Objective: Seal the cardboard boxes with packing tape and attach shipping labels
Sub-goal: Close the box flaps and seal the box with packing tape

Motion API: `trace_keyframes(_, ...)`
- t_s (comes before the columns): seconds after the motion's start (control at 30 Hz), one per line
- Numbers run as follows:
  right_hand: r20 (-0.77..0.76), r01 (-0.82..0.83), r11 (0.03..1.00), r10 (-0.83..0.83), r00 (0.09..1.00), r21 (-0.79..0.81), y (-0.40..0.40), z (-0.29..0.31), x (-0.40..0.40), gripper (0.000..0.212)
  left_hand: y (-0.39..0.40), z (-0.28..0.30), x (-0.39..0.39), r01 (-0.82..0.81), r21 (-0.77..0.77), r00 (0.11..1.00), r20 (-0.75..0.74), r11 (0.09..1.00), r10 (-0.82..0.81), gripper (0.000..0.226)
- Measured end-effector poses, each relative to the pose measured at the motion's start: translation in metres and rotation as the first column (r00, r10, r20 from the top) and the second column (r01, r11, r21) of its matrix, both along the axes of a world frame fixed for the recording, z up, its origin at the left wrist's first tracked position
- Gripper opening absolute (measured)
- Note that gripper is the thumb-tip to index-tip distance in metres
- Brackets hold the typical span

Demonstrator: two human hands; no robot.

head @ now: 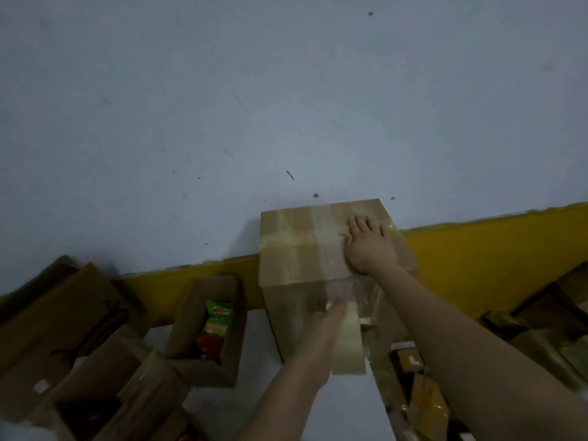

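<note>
The left hand [327, 316], just below the middle of the frame, is smeared by motion blur, so its fingers cannot be made out and whether it grips anything cannot be told. It lies against the tape roll [348, 337], a pale, blurred band at the near face of the sealed box [299, 259]. A clear strip of tape [342, 289] runs from the roll up over the box's near top edge; its outline is faint and mostly readable only by its sheen.

The right hand [369, 246] lies flat on the right part of the box top, fingers straight and spread, pressing down on the tape there. The box stands at frame centre against the blue-grey wall [286, 90] and its yellow base band [477, 249], with glossy tape bands crossing its top in both directions.

To the left of centre an open box [191, 319] shows green, yellow and red snack packets [214, 326], partly in shadow. At lower left more cardboard boxes [63, 313] are dim and cut off by the frame edge; their contents are too dark to read. At lower right a heap of cardboard and taped parcels [541, 329] is partly hidden behind the right forearm and cropped by the frame. The surface beneath everything shows only as pale patches.
</note>
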State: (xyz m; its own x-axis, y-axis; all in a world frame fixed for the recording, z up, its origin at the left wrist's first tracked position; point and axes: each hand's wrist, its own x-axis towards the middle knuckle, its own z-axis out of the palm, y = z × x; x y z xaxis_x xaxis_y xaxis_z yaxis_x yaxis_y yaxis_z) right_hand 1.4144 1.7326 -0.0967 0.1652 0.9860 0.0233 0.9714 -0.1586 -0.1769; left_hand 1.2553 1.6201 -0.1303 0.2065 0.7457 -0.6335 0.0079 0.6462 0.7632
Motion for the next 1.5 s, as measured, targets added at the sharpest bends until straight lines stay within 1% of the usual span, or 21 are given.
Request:
trace_keyframes(0.03, 0.001, 0.000, 1.000, 0.000, 1.000, 0.004, 0.002, -0.001, 0.000, 0.059, 0.006, -0.034, 0.003, -0.008, 0.000, 1.000, -0.027, 1.000, 0.008, 0.104)
trace_keyframes(0.1, 0.001, 0.003, 1.000, -0.003, 1.000, 0.021, 0.003, -0.002, 0.001, 0.058, 0.024, -0.104, 0.010, -0.021, 0.006, 0.999, -0.038, 1.000, 0.021, 0.112)
trace_keyframes(0.23, -0.026, -0.007, 0.999, 0.008, 1.000, 0.038, 0.005, -0.001, 0.004, 0.058, 0.009, -0.035, 0.009, 0.057, 0.100, 0.995, -0.089, 0.993, -0.048, 0.101)
trace_keyframes(0.37, -0.009, -0.024, 1.000, 0.024, 1.000, -0.007, 0.005, 0.008, 0.001, 0.061, 0.017, -0.026, 0.009, 0.051, 0.154, 0.990, -0.140, 0.987, -0.029, 0.107)
trace_keyframes(0.43, -0.001, 0.016, 0.999, -0.016, 1.000, -0.045, 0.018, 0.020, -0.002, 0.068, 0.022, -0.050, 0.011, 0.035, 0.170, 0.991, -0.131, 0.985, -0.012, 0.116)
trace_keyframes(0.5, -0.019, 0.011, 0.998, -0.013, 1.000, -0.069, 0.041, 0.034, -0.009, 0.074, 0.037, -0.105, 0.019, 0.036, 0.151, 0.994, -0.109, 0.988, -0.020, 0.122)
trace_keyframes(0.6, 0.010, -0.152, 0.985, 0.154, 0.988, -0.085, 0.074, 0.036, -0.029, 0.073, 0.040, -0.109, 0.016, 0.050, 0.150, 0.990, -0.137, 0.988, -0.029, 0.109)
trace_keyframes(0.67, -0.003, -0.213, 0.966, 0.215, 0.977, -0.145, 0.077, 0.026, -0.044, 0.077, 0.035, -0.080, 0.013, 0.045, 0.144, 0.992, -0.125, 0.989, -0.027, 0.105)
trace_keyframes(0.8, -0.006, -0.296, 0.954, 0.296, 0.955, -0.038, 0.014, 0.008, -0.056, 0.083, 0.048, -0.090, 0.014, 0.071, 0.030, 0.983, -0.170, 0.997, -0.065, 0.103)
trace_keyframes(0.87, 0.048, -0.351, 0.936, 0.349, 0.936, 0.032, -0.028, 0.003, -0.055, 0.087, 0.046, -0.087, 0.009, 0.082, -0.032, 0.984, -0.155, 0.996, -0.086, 0.083)
trace_keyframes(0.93, 0.138, -0.419, 0.907, 0.411, 0.901, 0.035, -0.050, -0.002, -0.051, 0.088, 0.032, -0.065, 0.004, 0.134, -0.001, 0.978, -0.160, 0.991, -0.132, 0.046)
trace_keyframes(1.03, 0.263, -0.509, 0.860, 0.486, 0.834, 0.024, -0.060, -0.009, -0.038, 0.087, 0.026, -0.040, -0.003, 0.208, 0.109, 0.940, -0.297, 0.972, -0.168, 0.034)
trace_keyframes(1.1, 0.318, -0.486, 0.873, 0.451, 0.834, 0.036, -0.070, -0.014, -0.018, 0.085, 0.023, -0.029, -0.013, 0.219, 0.165, 0.936, -0.315, 0.962, -0.159, 0.029)
trace_keyframes(1.17, 0.324, -0.322, 0.938, 0.266, 0.908, 0.131, -0.085, -0.020, 0.008, 0.093, 0.016, -0.023, -0.036, 0.236, 0.180, 0.905, -0.400, 0.955, -0.148, 0.035)
trace_keyframes(1.2, 0.258, -0.170, 0.966, 0.117, 0.959, 0.193, -0.093, -0.026, 0.021, 0.100, 0.014, -0.025, -0.052, 0.235, 0.184, 0.867, -0.483, 0.954, -0.121, 0.043)
trace_keyframes(1.27, -0.089, 0.183, 0.948, -0.165, 0.982, 0.260, -0.104, -0.037, 0.038, 0.120, 0.016, -0.030, -0.079, 0.174, 0.243, 0.746, -0.665, 0.954, 0.033, 0.085)
trace_keyframes(1.3, -0.328, 0.316, 0.920, -0.233, 0.916, 0.231, -0.108, -0.043, 0.041, 0.128, 0.019, -0.034, -0.088, 0.151, 0.298, 0.721, -0.686, 0.943, 0.101, 0.101)
trace_keyframes(1.33, -0.554, 0.380, 0.907, -0.224, 0.801, 0.182, -0.111, -0.048, 0.039, 0.130, 0.023, -0.034, -0.091, 0.140, 0.356, 0.740, -0.658, 0.924, 0.142, 0.104)
trace_keyframes(1.4, -0.807, 0.384, 0.913, -0.120, 0.579, 0.140, -0.113, -0.055, 0.030, 0.115, 0.028, -0.029, -0.083, 0.076, 0.489, 0.812, -0.536, 0.869, 0.231, 0.085)
trace_keyframes(1.43, -0.841, 0.396, 0.908, -0.104, 0.532, 0.138, -0.113, -0.058, 0.026, 0.106, 0.029, -0.029, -0.078, 0.036, 0.529, 0.822, -0.498, 0.848, 0.276, 0.075)
trace_keyframes(1.5, -0.838, 0.443, 0.884, -0.126, 0.531, 0.148, -0.111, -0.055, 0.024, 0.095, 0.030, -0.025, -0.066, -0.028, 0.568, 0.816, -0.462, 0.822, 0.347, 0.066)
